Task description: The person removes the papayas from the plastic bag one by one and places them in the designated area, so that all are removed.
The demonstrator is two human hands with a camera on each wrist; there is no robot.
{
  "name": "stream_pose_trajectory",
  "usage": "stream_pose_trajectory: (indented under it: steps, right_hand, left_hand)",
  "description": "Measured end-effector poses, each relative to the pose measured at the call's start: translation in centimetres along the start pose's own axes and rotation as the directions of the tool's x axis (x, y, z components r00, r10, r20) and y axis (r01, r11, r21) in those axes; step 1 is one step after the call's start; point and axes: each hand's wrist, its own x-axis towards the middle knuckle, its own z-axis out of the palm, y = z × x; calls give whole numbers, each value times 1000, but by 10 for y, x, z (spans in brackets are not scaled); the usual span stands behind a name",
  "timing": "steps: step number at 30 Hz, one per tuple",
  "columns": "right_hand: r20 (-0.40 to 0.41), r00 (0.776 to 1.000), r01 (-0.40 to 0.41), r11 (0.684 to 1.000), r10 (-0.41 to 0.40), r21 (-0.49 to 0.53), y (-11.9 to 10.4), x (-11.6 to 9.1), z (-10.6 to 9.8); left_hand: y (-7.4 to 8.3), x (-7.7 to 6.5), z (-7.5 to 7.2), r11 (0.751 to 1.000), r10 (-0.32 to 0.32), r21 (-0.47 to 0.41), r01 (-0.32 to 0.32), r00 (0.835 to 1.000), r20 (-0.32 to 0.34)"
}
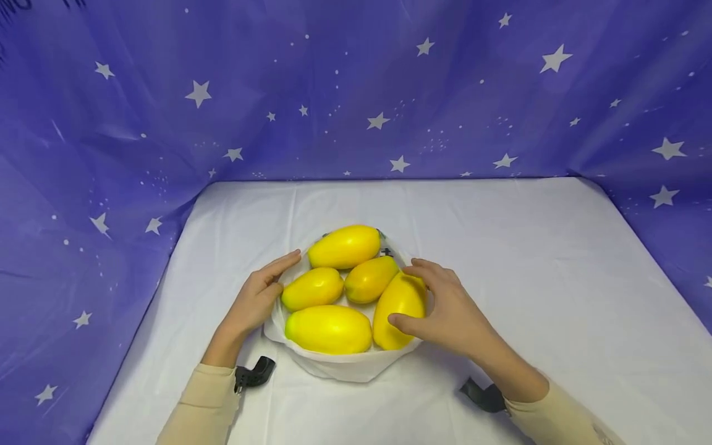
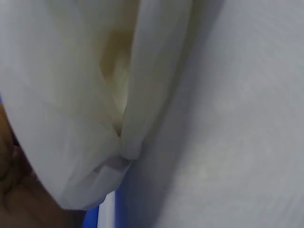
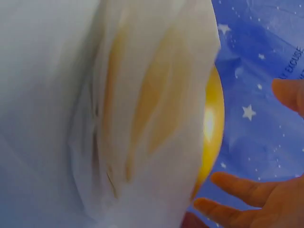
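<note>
A thin white plastic bag (image 1: 345, 366) lies mouth up on the table, its rim spread around several smooth yellow papayas. One papaya (image 1: 345, 246) is at the back, two smaller ones fill the middle, and a long papaya (image 1: 328, 329) lies along the front. My left hand (image 1: 257, 296) rests against the bag's left side, fingers stretched along the rim. Over the right-hand papaya (image 1: 397, 306), my right hand (image 1: 453, 309) has thumb and fingers spread apart. In the right wrist view, these fingers (image 3: 244, 190) stand straight beside a papaya (image 3: 214, 118) bulging above the bag's edge.
A white cloth (image 1: 528, 266) covers the table. Purple sheeting (image 1: 345, 93) with white stars rises behind it and at both sides. Black wrist mounts, one on the left (image 1: 256, 373) and one on the right (image 1: 483, 395), sit at the beige sleeves.
</note>
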Motion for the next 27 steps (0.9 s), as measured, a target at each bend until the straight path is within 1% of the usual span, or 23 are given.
stream_pose_trajectory:
  steps: [5,10,20,23,27]
  right_hand:
    - [28,999,-28,999,29,-41,1,2,10]
    - [38,999,-19,999,20,-27,6,3,16]
    - [96,995,25,1000,-24,-10,2,4,18]
    - [95,995,33,999,-33,4,5,5,21]
    - [90,996,22,999,-25,31,8,6,25]
  left_hand:
    - [6,2,-2,1000,17,5,-17,1000,-13]
    - [7,4,-2,999,39,-20,-39,999,-6]
    - [6,6,-4,999,28,-40,-28,1000,-3]
    - [5,4,-4,999,15,-35,-15,1000,-6]
    - [1,0,-2,999,-5,-37,5,1000,-12]
